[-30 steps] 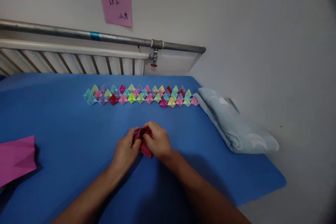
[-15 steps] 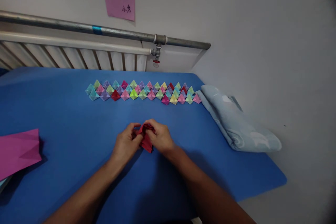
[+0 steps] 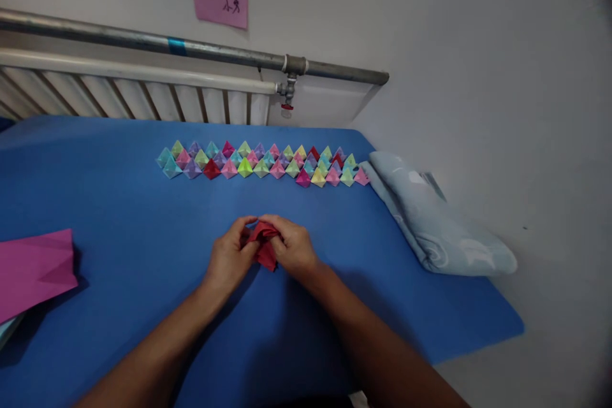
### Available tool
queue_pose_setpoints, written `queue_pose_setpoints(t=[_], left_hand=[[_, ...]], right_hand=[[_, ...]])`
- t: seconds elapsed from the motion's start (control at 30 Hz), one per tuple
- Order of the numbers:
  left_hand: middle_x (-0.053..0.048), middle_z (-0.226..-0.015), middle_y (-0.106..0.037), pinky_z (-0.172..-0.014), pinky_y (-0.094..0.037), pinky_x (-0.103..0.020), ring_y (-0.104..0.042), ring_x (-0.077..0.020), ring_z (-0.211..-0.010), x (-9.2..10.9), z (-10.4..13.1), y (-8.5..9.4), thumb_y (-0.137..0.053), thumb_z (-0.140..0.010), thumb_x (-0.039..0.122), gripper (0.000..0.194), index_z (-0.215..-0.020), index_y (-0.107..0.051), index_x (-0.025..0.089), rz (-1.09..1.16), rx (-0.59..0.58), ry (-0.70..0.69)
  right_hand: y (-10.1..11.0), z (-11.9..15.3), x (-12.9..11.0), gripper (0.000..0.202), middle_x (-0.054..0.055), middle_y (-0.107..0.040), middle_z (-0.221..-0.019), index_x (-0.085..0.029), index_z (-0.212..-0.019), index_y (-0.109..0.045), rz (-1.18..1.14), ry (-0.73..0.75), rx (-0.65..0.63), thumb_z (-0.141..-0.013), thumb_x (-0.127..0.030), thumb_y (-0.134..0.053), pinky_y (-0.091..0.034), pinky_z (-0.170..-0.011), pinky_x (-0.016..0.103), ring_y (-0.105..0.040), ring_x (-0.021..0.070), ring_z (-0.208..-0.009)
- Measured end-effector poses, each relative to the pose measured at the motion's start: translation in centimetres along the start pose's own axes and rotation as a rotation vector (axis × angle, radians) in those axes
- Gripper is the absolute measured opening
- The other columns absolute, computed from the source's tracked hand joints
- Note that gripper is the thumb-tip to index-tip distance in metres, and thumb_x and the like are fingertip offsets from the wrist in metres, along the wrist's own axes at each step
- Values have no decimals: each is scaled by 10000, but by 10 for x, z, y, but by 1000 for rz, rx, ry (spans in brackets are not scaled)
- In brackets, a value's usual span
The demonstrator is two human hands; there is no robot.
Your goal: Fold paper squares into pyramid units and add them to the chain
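L hand (image 3: 229, 261) & R hand (image 3: 297, 248) both curled nearly closed, pinching red paper (image 3: 266, 259) betw. them over blue surface (image 3: 143, 229): one grip each side, prob. to steady folds (some fingertips hidden!). Folded paper pieces (image 3: 245, 167) sit in rows beyond, prob. kept clear of hands; pink paper (image 3: 36, 273) well apart, left.

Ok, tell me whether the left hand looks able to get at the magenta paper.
Probably yes: nothing visible stands between the left hand and the magenta paper off to its left, though it is busy holding the red folded paper.
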State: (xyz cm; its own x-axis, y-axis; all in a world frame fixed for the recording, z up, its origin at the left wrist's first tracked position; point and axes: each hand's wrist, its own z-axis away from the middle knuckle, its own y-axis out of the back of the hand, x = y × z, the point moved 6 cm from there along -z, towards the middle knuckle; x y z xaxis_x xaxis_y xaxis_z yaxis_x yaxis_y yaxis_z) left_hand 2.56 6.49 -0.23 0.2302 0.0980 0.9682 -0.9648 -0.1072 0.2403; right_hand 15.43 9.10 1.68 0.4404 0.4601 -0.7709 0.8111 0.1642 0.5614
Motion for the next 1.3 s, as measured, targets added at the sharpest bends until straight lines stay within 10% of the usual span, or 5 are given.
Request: queue_pose_setpoints(t=[1.3], left_hand=[[-59,-986,-717,-773,-537,-334,-687,-193,-870,12,12,10,-450,-723,111,378,-1066,-567,218,-143,227,-193]], right_hand=[[5,14,-20,264,9,-669,-952,-250,-1030,-601,-129,200,247,-829,-91,-539,-512,-767,232,-634,133,-851]])
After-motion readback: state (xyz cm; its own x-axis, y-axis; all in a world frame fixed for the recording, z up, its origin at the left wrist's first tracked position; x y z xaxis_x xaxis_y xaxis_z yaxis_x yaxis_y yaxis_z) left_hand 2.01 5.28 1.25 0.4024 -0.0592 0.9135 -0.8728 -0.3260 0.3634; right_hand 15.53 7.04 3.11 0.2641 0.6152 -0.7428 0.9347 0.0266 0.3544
